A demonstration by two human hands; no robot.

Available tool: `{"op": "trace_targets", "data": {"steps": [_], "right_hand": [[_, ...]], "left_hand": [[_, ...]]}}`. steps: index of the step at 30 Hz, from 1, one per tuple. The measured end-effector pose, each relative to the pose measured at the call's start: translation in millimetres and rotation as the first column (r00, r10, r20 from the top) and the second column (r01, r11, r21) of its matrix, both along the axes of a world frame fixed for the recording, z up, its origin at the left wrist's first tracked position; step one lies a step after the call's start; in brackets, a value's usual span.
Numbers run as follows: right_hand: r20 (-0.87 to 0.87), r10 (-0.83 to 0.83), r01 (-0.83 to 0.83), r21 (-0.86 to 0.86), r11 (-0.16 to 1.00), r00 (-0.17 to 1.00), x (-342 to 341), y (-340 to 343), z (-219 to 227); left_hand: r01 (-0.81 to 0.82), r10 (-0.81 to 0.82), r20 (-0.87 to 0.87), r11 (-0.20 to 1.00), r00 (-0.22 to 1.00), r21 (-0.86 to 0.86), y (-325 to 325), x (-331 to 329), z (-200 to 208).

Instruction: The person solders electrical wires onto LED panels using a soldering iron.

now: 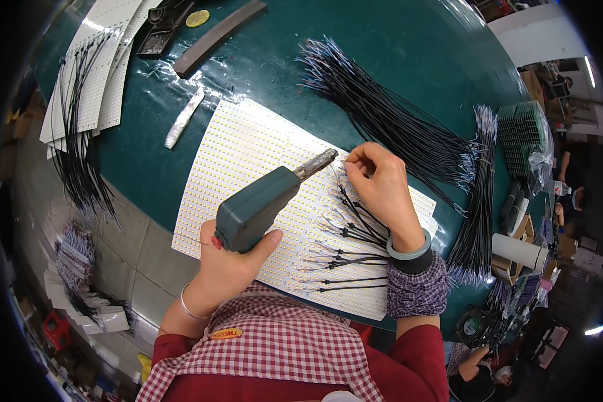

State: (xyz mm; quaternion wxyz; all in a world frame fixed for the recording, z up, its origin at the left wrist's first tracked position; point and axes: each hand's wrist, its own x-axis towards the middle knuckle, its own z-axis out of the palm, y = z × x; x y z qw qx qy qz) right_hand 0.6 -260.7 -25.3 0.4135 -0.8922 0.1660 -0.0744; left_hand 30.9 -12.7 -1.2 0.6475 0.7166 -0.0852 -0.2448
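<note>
My left hand [229,266] is closed round the grip of a dark green soldering gun [258,208]. The gun's metal tip [318,165] points up and to the right, close to my right fingertips. My right hand [382,184] is closed in a pinch over the panel, at the thin end of a wire [339,166] that its fingers partly hide. Under both hands lies a white LED panel [231,144] dotted with rows of small yellowish chips. Several short black cables [355,260] with split, bare-ended leads lie across its right part, below my right hand.
A large bundle of black cables [395,117] lies beyond my right hand, with another bundle [477,201] farther right. White panels [90,80] with black cables hang over the left table edge. A dark bar [220,37] and a silvery strip [183,119] lie on the green table [275,74].
</note>
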Motion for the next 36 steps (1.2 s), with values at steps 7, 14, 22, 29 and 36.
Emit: {"op": "trace_targets", "data": {"steps": [7,14,22,29,36], "right_hand": [[-0.026,-0.003,0.003,-0.018,1.0,1.0,1.2,-0.3,0.6],[-0.018,-0.008,0.008,-0.009,1.0,1.0,1.5,-0.5,-0.7],[-0.012,-0.014,0.014,-0.003,1.0,1.0,1.5,0.0,-1.1],[-0.015,-0.01,0.009,-0.021,1.0,1.0,1.6,0.6,-0.3],[-0.036,-0.011,0.012,0.033,0.999,0.999,-0.1,-1.2,6.8]], "left_hand": [[0.044,-0.044,0.006,0.999,0.999,-0.022,-3.6,-0.7,-1.0],[0.085,-0.086,0.033,0.996,0.996,0.04,-2.7,0.1,-2.3],[0.061,-0.063,0.056,0.997,0.996,0.047,2.0,-4.0,-2.3],[-0.015,0.015,0.005,1.0,1.0,0.011,9.8,-4.1,0.3],[-0.043,0.043,-0.034,0.999,0.998,0.003,10.4,-6.0,4.7]]}}
